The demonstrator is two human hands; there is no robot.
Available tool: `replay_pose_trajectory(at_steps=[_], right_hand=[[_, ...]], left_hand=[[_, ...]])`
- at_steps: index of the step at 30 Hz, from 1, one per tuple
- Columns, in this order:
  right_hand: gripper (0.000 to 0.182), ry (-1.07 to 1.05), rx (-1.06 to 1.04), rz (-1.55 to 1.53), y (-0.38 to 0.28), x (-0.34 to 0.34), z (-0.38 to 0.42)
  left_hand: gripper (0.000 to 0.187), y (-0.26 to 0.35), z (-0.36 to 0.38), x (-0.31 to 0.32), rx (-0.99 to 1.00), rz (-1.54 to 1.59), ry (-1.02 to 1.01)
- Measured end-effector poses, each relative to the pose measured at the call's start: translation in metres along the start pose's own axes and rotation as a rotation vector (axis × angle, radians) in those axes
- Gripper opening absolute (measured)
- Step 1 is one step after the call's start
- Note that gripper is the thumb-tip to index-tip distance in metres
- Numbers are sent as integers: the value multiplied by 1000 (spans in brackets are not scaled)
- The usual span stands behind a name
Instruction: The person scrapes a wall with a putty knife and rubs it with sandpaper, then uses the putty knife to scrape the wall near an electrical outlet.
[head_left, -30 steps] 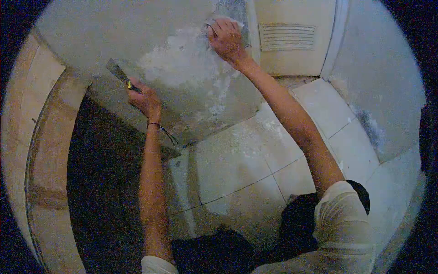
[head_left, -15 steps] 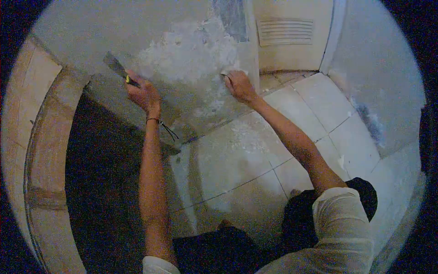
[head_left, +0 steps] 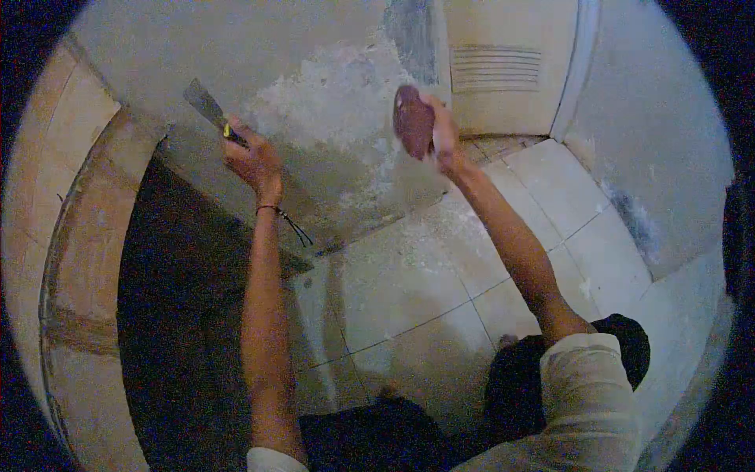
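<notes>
My left hand (head_left: 253, 167) is closed round the black and yellow handle of a putty knife (head_left: 206, 105). Its grey blade points up and to the left in front of the wall. In my right hand (head_left: 445, 135) is a reddish-brown piece of sandpaper (head_left: 414, 123) with a few pale specks, its broad face turned left. Fingers wrap its right side. Between the two hands, a rough whitish patch (head_left: 314, 98) covers part of the grey wall (head_left: 236, 47).
A cream door (head_left: 507, 102) with a slatted vent stands beyond the wall's right end. White dust lies on the floor tiles (head_left: 417, 236). A dark opening (head_left: 181, 299) and a curved ledge (head_left: 86, 259) are at left. Another wall (head_left: 668, 141) rises at right.
My right hand has turned and come off the wall patch toward the right, bringing the sandpaper's face into view. The left hand still holds the putty knife; the view has shifted slightly.
</notes>
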State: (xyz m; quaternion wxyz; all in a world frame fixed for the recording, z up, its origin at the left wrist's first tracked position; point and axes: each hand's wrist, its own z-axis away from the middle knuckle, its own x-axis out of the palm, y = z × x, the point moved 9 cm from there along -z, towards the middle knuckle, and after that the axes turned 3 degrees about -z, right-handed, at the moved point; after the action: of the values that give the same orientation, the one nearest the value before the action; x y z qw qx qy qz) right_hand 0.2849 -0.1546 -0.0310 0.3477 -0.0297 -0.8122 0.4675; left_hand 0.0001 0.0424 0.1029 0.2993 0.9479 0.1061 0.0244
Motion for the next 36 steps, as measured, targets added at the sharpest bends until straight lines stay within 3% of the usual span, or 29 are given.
replay_pose_trajectory(at_steps=[2, 3, 5, 6, 8, 11, 14, 17, 23, 24, 26, 27, 29, 31, 33, 36], right_hand=[[39, 418, -258, 608, -69, 18, 3], [39, 415, -255, 609, -77, 31, -7], [35, 369, -1067, 1305, -126, 99, -3], [35, 366, -1059, 1310, -121, 94, -24], [27, 134, -1286, 1528, -97, 110, -49], [19, 183, -1386, 1490, -86, 106, -39], [16, 272, -1305, 1494, -73, 91, -34], [15, 203, -1235, 1590, -35, 61, -26], [18, -74, -779, 1910, 106, -9, 14], [18, -74, -786, 1916, 101, 2, 28], [20, -136, -412, 1838, 91, 23, 31], [20, -140, -425, 1837, 75, 39, 23], [21, 242, -821, 1713, 3, 70, 19], [21, 319, -1176, 1692, -53, 118, 12], [21, 259, -1170, 1707, -64, 135, -25], [21, 192, -1219, 1723, -56, 139, -44]], left_hand=[[47, -7, 0, 5, -104, -24, -81], [47, -6, 1, 4, -107, -26, -80], [46, -1, 7, 5, -70, 93, -75], [46, -7, 10, 10, -78, 91, -78], [46, -11, 12, 15, 18, 34, -44], [43, -19, 15, 24, -37, -60, -178], [40, -6, 20, 21, -51, -11, -196], [38, -5, 16, 26, -33, -50, -214], [37, -5, 10, 28, -37, -45, -131], [37, -9, 13, 32, -37, -38, -125], [38, -20, 16, 37, -88, 8, -98], [38, -19, 13, 39, -84, 8, -87], [41, -26, 15, 44, -171, -54, -135], [41, -17, 17, 42, -189, -52, -161], [42, -14, 17, 45, -207, -41, -181], [41, -4, 18, 41, -64, -68, -126]])
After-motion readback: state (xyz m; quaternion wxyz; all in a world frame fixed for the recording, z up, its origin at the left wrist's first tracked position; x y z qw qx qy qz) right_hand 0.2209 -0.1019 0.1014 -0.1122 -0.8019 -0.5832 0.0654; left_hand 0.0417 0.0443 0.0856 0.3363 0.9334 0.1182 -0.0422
